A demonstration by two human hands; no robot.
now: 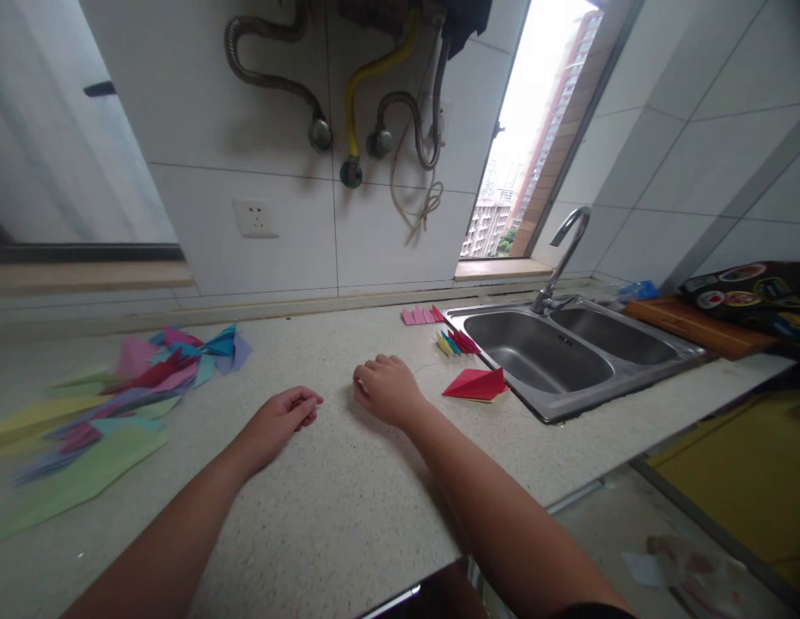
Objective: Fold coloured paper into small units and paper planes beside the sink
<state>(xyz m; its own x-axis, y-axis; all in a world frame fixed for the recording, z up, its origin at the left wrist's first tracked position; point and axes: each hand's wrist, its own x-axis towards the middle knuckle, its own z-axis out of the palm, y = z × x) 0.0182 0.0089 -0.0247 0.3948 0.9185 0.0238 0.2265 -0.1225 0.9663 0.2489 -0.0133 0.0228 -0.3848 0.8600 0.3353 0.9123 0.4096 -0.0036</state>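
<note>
My left hand point(291, 413) rests on the pale speckled countertop point(335, 516), its fingers curled and its thumb pressed against them; nothing shows in it. To its right, my right hand point(387, 389) lies palm down with bent fingers, apart from the left; no held thing sticks out, though its underside is hidden. Nearest the right hand is a red folded paper plane point(475, 384) by the sink. Behind it stand a small row of yellow, blue and red folded papers point(456, 342) and a row of pink ones point(423, 315). A loose pile of coloured folded papers point(142, 370) spreads at the left.
A steel double-bowl sink point(534, 348) with a chrome faucet point(567, 249) is set into the counter at right. Beyond it lie a wooden board point(696, 325) and a dark patterned bag point(754, 292). A dark glossy panel point(431, 595) shows at the front edge.
</note>
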